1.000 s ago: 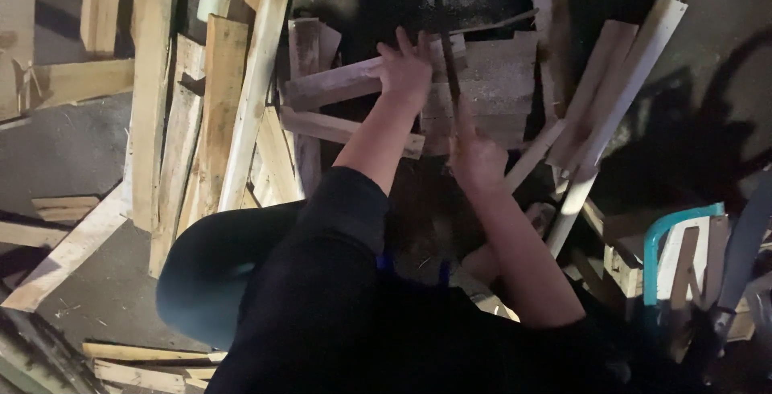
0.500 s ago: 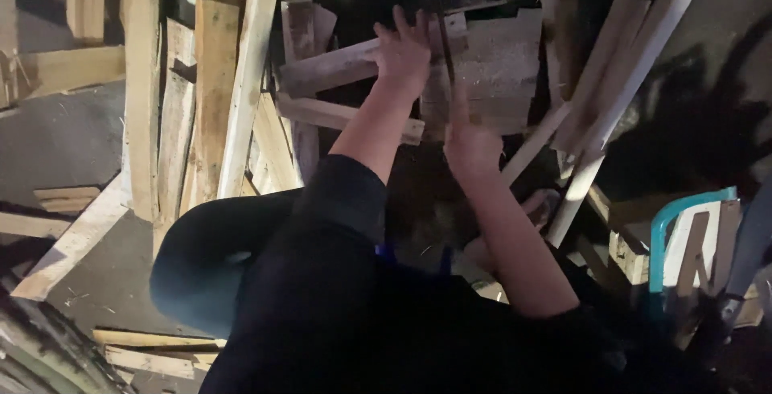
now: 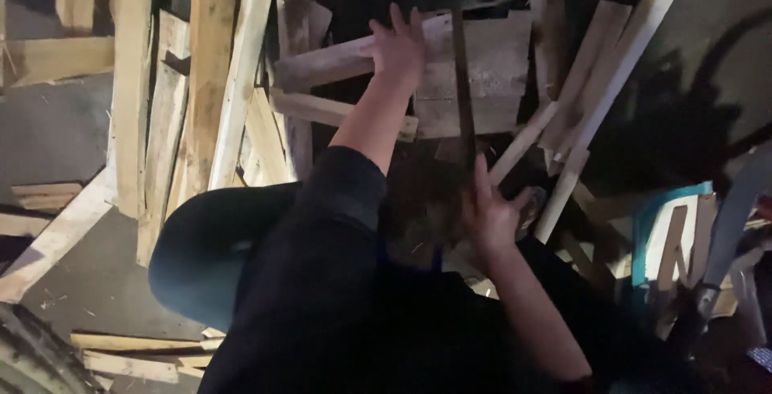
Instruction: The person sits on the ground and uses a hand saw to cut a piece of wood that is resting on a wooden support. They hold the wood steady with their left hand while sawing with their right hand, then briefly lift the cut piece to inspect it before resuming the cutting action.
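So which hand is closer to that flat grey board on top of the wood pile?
Left. The left hand rests on the flat grey board's left edge; the right hand sits below it, gripping a thin dark bar.

Two bare hands, left hand (image 3: 398,48) and right hand (image 3: 489,217); one long dark rod (image 3: 462,96); one grey board (image 3: 482,72); one teal frame (image 3: 659,225); loose planks beyond counting.

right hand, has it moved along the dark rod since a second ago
Yes. The right hand has slid down the dark rod, away from the grey board and toward the body. The left hand stays pressed on the board.
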